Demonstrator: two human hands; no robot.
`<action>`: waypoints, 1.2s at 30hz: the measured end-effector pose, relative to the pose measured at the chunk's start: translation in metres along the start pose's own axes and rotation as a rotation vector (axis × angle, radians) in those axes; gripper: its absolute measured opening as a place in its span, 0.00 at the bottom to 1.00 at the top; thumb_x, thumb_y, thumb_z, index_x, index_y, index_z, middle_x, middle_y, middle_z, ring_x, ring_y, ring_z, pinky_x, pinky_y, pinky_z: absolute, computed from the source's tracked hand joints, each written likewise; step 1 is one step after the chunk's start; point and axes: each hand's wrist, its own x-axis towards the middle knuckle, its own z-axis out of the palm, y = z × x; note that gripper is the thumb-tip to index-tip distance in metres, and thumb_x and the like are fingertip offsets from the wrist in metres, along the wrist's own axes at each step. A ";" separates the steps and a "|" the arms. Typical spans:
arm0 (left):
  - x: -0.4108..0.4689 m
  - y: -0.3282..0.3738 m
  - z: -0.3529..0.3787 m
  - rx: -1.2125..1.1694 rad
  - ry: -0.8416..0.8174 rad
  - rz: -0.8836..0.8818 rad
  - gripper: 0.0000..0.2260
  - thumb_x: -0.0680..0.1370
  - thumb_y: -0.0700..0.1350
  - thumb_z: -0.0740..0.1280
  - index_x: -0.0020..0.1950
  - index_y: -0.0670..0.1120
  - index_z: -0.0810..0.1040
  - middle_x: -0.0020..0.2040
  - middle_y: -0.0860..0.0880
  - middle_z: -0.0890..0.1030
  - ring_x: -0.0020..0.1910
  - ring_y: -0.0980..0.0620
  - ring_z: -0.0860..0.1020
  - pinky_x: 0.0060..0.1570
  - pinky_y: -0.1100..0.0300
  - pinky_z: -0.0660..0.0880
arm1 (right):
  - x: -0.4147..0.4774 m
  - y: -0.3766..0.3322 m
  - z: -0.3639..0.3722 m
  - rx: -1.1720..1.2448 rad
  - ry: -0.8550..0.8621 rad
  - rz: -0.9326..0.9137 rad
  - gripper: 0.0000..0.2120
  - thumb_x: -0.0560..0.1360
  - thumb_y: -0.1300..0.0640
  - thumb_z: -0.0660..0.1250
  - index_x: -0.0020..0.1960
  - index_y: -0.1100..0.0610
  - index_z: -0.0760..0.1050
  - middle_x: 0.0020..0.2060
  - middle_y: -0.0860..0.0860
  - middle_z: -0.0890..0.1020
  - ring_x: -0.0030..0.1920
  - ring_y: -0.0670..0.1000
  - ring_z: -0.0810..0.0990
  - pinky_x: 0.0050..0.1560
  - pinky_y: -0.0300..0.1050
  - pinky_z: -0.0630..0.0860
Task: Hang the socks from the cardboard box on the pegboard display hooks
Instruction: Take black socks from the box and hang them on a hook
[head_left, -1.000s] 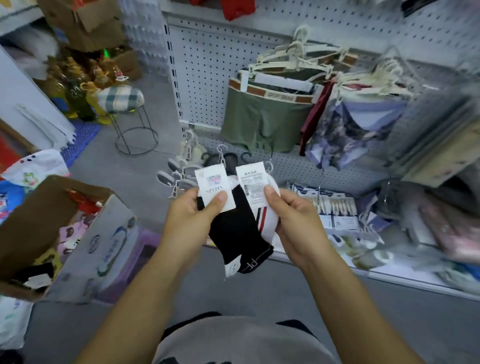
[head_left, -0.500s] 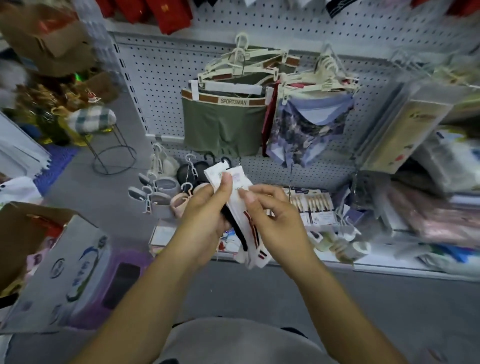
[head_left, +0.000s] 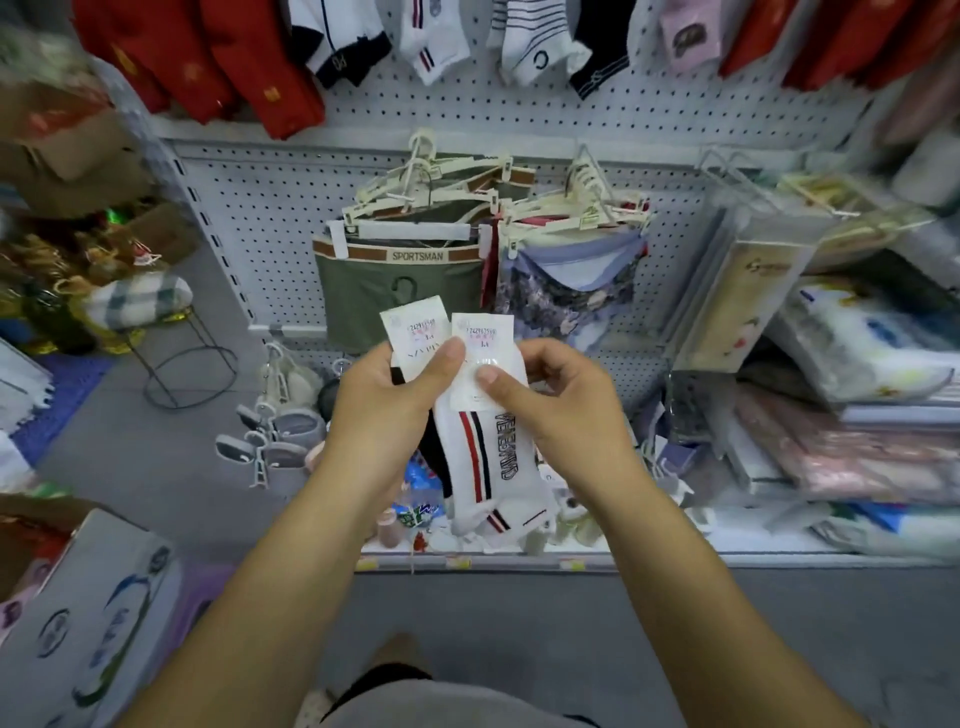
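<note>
Slippage is the risk — the left hand (head_left: 387, 400) pinches one sock's card tag (head_left: 415, 332) and the right hand (head_left: 566, 405) grips the white striped sock (head_left: 493, 467). Each hold is only a fingertip pinch, so either pair could drop before reaching a pegboard (head_left: 270, 218) hook — or be hung in the wrong row.

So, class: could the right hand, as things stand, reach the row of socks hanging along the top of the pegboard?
Probably yes: nothing blocks the way from the right hand up to the hanging socks, though it still grips the white sock.

Lighting's flat and even on my feed, no hard shadows or glare. Centre's decently sharp, but the edges smear badly, and the wide lens bows the pegboard (head_left: 270, 218) rails.
</note>
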 end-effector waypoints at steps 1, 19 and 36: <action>0.004 0.006 0.001 0.011 0.010 0.035 0.06 0.77 0.49 0.73 0.53 0.50 0.84 0.52 0.50 0.88 0.52 0.46 0.86 0.58 0.40 0.80 | 0.007 -0.005 0.001 0.016 0.010 -0.027 0.06 0.73 0.56 0.76 0.48 0.54 0.82 0.43 0.49 0.86 0.45 0.50 0.84 0.49 0.50 0.82; 0.203 0.160 -0.033 0.010 0.114 0.300 0.08 0.83 0.50 0.64 0.58 0.52 0.82 0.52 0.53 0.87 0.54 0.52 0.84 0.60 0.47 0.79 | 0.225 -0.120 0.051 0.045 0.157 -0.256 0.11 0.78 0.54 0.71 0.57 0.55 0.74 0.43 0.52 0.88 0.42 0.54 0.87 0.44 0.56 0.84; 0.353 0.252 -0.028 0.205 -0.144 0.510 0.06 0.85 0.49 0.62 0.53 0.58 0.78 0.48 0.59 0.86 0.46 0.61 0.84 0.41 0.64 0.77 | 0.453 -0.191 0.081 -0.120 0.298 -0.433 0.16 0.79 0.53 0.70 0.65 0.47 0.73 0.48 0.52 0.86 0.47 0.51 0.86 0.43 0.49 0.83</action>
